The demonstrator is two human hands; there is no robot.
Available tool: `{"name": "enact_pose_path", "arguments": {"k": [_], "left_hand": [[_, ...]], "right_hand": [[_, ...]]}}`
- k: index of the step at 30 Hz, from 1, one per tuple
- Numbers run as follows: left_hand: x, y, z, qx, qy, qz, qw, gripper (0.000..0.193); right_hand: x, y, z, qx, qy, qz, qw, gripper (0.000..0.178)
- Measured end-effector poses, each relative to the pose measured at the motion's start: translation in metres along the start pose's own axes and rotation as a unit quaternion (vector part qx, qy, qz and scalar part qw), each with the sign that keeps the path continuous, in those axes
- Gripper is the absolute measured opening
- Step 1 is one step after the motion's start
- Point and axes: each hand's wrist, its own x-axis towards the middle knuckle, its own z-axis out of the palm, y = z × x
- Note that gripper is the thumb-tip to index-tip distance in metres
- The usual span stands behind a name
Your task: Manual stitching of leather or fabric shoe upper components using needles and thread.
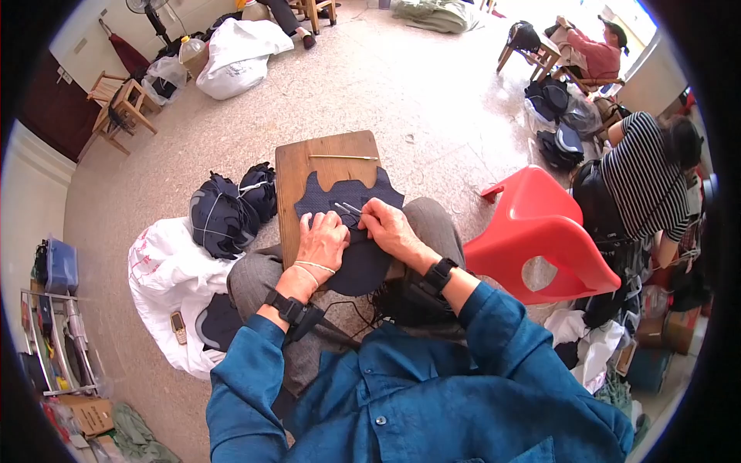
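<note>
One cloth [356, 187], one metal tool [352, 208]

Dark blue, the cloth lies spread on the wooden bench [290, 170]. The right hand [390, 228] holds the tool in a narrow pinch, its two slim tips slightly apart over the cloth, pointing left. The left hand [323, 243] rests fingers bent on the cloth, near those tips; whether it grips a fold, I cannot tell. Beyond lies a thin stick [343, 157].

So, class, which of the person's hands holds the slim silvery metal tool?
The right hand, gripping the slim silvery metal tool; the left hand rests on the dark navy fabric piece.
</note>
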Motion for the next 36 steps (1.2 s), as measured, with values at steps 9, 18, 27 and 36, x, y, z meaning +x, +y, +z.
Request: {"name": "enact_pose_path", "arguments": {"k": [9, 18, 27, 36], "left_hand": [[0.010, -0.013, -0.013, -0.168, -0.109, -0.083, 0.976, 0.009], [-0.003, 0.006, 0.007, 0.140, 0.114, 0.142, 0.973, 0.010], [-0.009, 0.016, 0.011, 0.117, 0.074, 0.006, 0.990, 0.018], [-0.006, 0.006, 0.008, -0.037, 0.151, 0.009, 0.988, 0.015]], "right_hand": [[-0.002, -0.002, 0.000, 0.012, -0.004, -0.010, 1.000, 0.011], [-0.003, 0.001, 0.003, -0.002, 0.019, -0.038, 0.999, 0.010], [-0.002, 0.004, 0.002, 0.003, 0.021, -0.031, 0.999, 0.010], [-0.002, 0.001, -0.001, -0.010, 0.017, -0.036, 0.999, 0.010]]}}
